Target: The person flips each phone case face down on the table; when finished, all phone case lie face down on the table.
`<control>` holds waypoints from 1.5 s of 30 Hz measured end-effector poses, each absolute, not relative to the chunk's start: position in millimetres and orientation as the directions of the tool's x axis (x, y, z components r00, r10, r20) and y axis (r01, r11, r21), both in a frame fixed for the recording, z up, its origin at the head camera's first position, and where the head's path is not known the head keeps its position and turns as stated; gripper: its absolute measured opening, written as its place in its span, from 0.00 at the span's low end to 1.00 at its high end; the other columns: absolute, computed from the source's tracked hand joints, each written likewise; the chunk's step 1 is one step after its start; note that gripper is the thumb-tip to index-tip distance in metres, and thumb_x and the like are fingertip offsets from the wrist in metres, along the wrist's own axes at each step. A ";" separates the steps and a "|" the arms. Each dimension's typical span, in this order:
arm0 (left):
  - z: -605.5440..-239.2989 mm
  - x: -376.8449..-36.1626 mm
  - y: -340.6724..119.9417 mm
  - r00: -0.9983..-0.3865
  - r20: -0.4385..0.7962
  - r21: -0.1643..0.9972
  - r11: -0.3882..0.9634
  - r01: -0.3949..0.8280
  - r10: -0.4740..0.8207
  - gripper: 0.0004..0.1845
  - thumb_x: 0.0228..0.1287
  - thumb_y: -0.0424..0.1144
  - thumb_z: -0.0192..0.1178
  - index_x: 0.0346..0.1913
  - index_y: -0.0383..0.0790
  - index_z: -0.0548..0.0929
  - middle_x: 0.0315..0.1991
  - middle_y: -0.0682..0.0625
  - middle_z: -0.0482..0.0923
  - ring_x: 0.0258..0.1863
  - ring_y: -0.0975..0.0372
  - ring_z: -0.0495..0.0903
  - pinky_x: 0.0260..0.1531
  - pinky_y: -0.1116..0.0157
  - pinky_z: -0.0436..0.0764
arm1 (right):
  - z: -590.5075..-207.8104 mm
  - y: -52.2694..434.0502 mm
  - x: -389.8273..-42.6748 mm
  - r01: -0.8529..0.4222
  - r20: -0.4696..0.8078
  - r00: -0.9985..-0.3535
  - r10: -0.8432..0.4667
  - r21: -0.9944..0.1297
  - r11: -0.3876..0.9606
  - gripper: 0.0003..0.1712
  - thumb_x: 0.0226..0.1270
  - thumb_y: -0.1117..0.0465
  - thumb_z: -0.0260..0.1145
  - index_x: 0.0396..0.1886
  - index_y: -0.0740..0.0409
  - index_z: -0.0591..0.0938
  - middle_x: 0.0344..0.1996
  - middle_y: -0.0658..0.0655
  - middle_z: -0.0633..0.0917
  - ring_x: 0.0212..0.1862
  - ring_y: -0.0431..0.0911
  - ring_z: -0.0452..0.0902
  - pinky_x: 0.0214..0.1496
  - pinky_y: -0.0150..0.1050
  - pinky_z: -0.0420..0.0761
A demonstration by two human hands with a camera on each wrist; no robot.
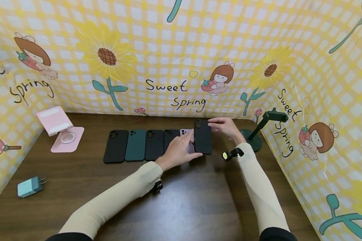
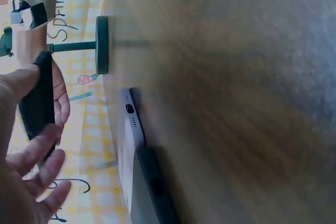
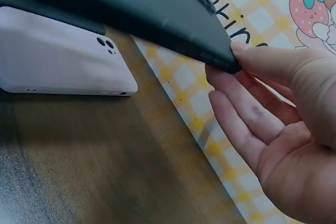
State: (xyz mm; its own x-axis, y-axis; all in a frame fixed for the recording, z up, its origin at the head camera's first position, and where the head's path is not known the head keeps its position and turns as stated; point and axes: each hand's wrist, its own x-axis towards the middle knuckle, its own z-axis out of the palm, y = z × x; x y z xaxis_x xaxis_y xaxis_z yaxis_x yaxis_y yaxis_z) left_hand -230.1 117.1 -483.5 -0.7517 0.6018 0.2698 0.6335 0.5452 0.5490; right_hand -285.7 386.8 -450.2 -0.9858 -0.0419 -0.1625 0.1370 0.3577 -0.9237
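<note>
Between both hands a black phone case (image 1: 203, 139) is held up off the table, its camera cutout toward the back. My left hand (image 1: 178, 149) holds the left edge, thumb at the lower corner and a finger higher up. With thumb and fingertips, my right hand (image 3: 289, 124) pinches a corner at the upper right. Just under and left of it lies a lilac phone case (image 3: 68, 56), partly covered by the left hand in the head view. That one ends a side-by-side row with a teal phone case (image 1: 135, 145) and several black ones, such as the leftmost black phone case (image 1: 116, 147).
A pink folding stand (image 1: 67, 144) is at the back left. Nearer the front on that side lies a blue plug adapter (image 1: 30, 187). Behind the right wrist stands a dark green stand (image 1: 254, 142). Patterned yellow cloth (image 1: 169, 50) walls the table's back and sides.
</note>
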 end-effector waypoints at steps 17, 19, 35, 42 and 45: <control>-501.2 -240.3 153.7 -0.782 0.009 0.577 0.635 0.513 0.624 0.51 0.58 0.57 0.75 0.75 0.28 0.67 0.24 0.55 0.84 0.21 0.68 0.80 0.22 0.68 0.79 | -480.0 388.2 -290.9 0.189 -0.212 -0.977 0.013 -0.841 0.507 0.18 0.73 0.63 0.67 0.59 0.64 0.85 0.57 0.70 0.86 0.36 0.38 0.87 0.55 0.51 0.86; -503.8 -241.8 155.2 -0.790 -0.009 0.544 0.666 0.511 0.613 0.50 0.58 0.58 0.75 0.74 0.28 0.69 0.31 0.50 0.87 0.26 0.63 0.84 0.26 0.65 0.82 | -484.8 386.4 -291.6 0.191 -0.207 -0.978 0.026 -0.841 0.506 0.18 0.74 0.64 0.67 0.59 0.65 0.85 0.57 0.71 0.86 0.37 0.40 0.87 0.53 0.50 0.87; -515.6 -248.1 165.0 -0.790 -0.061 0.338 0.758 0.559 0.610 0.54 0.59 0.72 0.65 0.76 0.35 0.68 0.64 0.40 0.80 0.58 0.50 0.82 0.50 0.54 0.86 | -503.8 391.3 -299.5 0.266 -0.263 -0.962 0.079 -0.821 0.505 0.18 0.74 0.64 0.66 0.61 0.62 0.84 0.61 0.67 0.83 0.49 0.49 0.86 0.49 0.42 0.88; -513.7 -249.3 162.8 -0.784 -0.030 0.313 0.751 0.581 0.620 0.36 0.60 0.65 0.70 0.58 0.39 0.83 0.47 0.45 0.86 0.47 0.52 0.85 0.40 0.54 0.87 | -503.5 394.9 -303.1 0.260 -0.263 -0.962 0.071 -0.808 0.528 0.18 0.75 0.64 0.65 0.62 0.62 0.84 0.61 0.67 0.84 0.52 0.50 0.83 0.46 0.38 0.87; -513.0 -247.8 161.9 -0.785 -0.035 0.314 0.753 0.579 0.618 0.32 0.61 0.63 0.70 0.55 0.41 0.84 0.46 0.46 0.86 0.46 0.52 0.85 0.39 0.54 0.87 | -504.0 396.3 -303.4 0.254 -0.265 -0.962 0.061 -0.797 0.548 0.18 0.75 0.63 0.65 0.61 0.62 0.84 0.61 0.66 0.84 0.53 0.52 0.83 0.46 0.39 0.87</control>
